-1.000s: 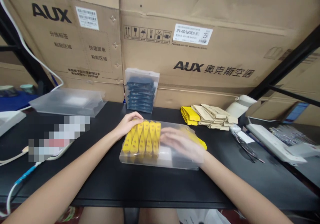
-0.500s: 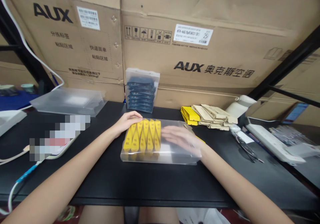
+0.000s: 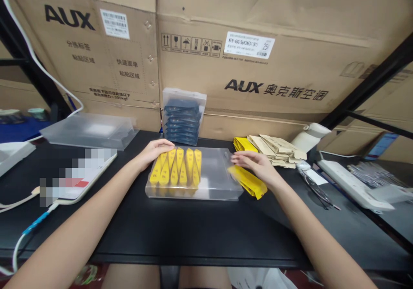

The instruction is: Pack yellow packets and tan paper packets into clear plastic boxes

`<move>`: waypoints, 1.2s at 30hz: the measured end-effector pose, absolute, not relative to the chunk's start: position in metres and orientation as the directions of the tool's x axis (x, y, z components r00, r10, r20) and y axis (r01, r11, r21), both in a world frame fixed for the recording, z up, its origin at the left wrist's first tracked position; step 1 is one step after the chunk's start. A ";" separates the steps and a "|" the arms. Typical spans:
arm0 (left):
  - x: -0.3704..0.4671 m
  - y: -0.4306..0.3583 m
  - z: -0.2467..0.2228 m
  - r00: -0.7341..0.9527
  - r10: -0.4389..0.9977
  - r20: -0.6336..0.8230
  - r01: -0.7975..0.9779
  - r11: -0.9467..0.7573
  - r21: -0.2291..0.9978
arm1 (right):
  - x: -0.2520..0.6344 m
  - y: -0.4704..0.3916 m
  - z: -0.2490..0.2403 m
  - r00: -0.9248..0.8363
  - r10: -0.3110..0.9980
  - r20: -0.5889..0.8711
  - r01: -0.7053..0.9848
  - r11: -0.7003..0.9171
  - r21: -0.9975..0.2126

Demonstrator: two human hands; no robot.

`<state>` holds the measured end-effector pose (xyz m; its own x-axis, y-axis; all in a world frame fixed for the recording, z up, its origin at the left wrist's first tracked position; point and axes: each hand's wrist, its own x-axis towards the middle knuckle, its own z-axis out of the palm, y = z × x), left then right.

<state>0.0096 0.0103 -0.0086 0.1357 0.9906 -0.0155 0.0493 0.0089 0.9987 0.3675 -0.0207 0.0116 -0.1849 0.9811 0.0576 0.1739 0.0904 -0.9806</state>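
Observation:
A clear plastic box (image 3: 214, 168) lies on the dark tabletop, with several yellow packets (image 3: 174, 168) lined up in its left part. My left hand (image 3: 155, 152) grips the box's far left corner, fingers curved over the edge. To the right of the box, my right hand (image 3: 258, 164) is outside it with fingers stretched out and slightly apart, holding nothing visible. Just below that hand, loose yellow packets (image 3: 250, 183) lie against the box's right end, partly blurred. How many are stacked there I cannot tell.
Behind stands a clear box of dark blue packets (image 3: 181, 119). Beige packets (image 3: 274, 149) and a yellow packet (image 3: 244, 144) lie back right, near a white cylindrical object (image 3: 311, 136). A power strip (image 3: 353, 185) is right; a clear box (image 3: 92, 129) and a phone (image 3: 84, 177) are left.
My right hand has come out of the box and moved right, over the loose yellow packets. The box has shifted left and slightly back, with my left hand still on its corner.

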 end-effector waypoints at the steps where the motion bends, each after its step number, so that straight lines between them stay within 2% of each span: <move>1: 0.006 0.012 -0.009 0.115 0.993 -0.029 0.030 0.026 0.999 | 0.375 -0.021 0.015 -0.133 0.984 0.119 0.332 0.157 -0.930; 4: -0.003 0.016 -0.009 0.065 0.997 -0.050 0.015 0.049 0.999 | 0.389 -0.027 0.024 -0.221 0.975 0.029 0.685 0.176 -0.707; 6: -0.005 0.017 -0.009 0.056 0.997 -0.054 0.018 0.053 0.998 | 0.389 -0.033 0.025 -0.257 0.966 -0.036 0.797 0.191 -0.573; 8: -0.006 0.018 -0.010 0.057 0.997 -0.057 0.017 0.056 0.998 | 0.386 -0.035 0.024 -0.268 0.962 -0.046 0.822 0.204 -0.532; 9: -0.006 0.018 -0.010 0.057 0.997 -0.056 0.016 0.055 0.998 | 0.384 -0.034 0.022 -0.274 0.960 -0.052 0.801 0.198 -0.565; 11: -0.005 0.018 -0.010 0.051 0.997 -0.054 0.017 0.053 0.998 | 0.382 -0.030 0.019 -0.262 0.963 -0.071 0.688 0.135 -0.713; 14: -0.005 0.017 -0.009 0.041 0.998 -0.055 0.031 0.053 0.998 | 0.382 -0.021 0.016 -0.166 0.975 -0.147 0.338 -0.084 -0.937; 17: -0.005 0.017 -0.009 0.047 0.997 -0.056 0.030 0.055 0.998 | 0.382 -0.016 0.015 -0.231 0.931 -0.282 -0.018 -0.294 -0.956; 19: -0.005 0.018 -0.010 0.051 0.997 -0.049 0.025 0.048 0.999 | 0.382 -0.014 0.014 -0.281 0.909 -0.309 -0.101 -0.348 -0.932; 24: -0.005 0.018 -0.010 0.051 0.998 -0.049 0.020 0.048 0.999 | 0.381 -0.014 0.009 -0.146 0.948 -0.283 0.010 -0.285 -0.959; 29: -0.004 0.018 -0.010 0.047 0.998 -0.052 0.021 0.051 0.998 | 0.382 -0.016 0.007 -0.202 0.941 -0.272 0.166 -0.241 -0.956; 36: -0.005 0.018 -0.011 0.046 0.997 -0.056 0.037 0.054 0.998 | 0.373 -0.014 -0.005 -0.185 0.981 -0.064 0.315 -0.003 -0.949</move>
<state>-0.0049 0.0183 -0.0106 0.0457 0.9974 -0.0555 0.0374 0.0538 0.9978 0.3729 -0.0138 -0.0052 -0.1851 0.9806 -0.0641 0.3149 -0.0027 -0.9491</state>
